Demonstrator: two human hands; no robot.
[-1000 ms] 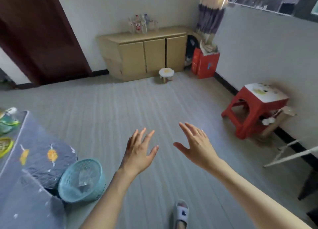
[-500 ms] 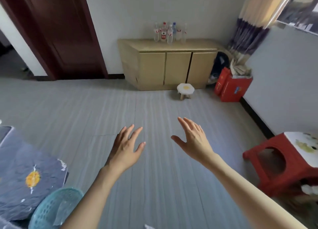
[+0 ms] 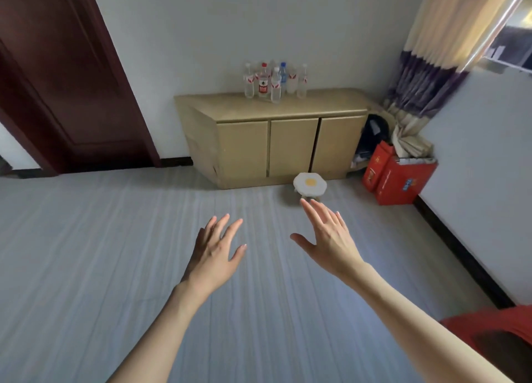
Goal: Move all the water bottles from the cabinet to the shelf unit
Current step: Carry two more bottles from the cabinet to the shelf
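Several clear water bottles (image 3: 275, 80) with red, white and blue caps stand upright in a cluster on top of a low beige cabinet (image 3: 290, 149) against the far wall. The cabinet's three doors are closed. My left hand (image 3: 217, 253) and my right hand (image 3: 328, 238) are stretched out in front of me over the grey floor, both empty with fingers spread. The hands are well short of the cabinet. No shelf unit is in view.
A small white stool with a yellow spot (image 3: 310, 184) stands on the floor just in front of the cabinet. A red box (image 3: 398, 178) sits under a striped curtain (image 3: 431, 51) at right. A dark door (image 3: 57, 80) is at left. A red stool's corner (image 3: 495, 328) shows bottom right.
The view has swung and moved toward the cabinet, which now looks larger and centred. The blue basket and covered table have left the frame. Both hands stay open and raised.
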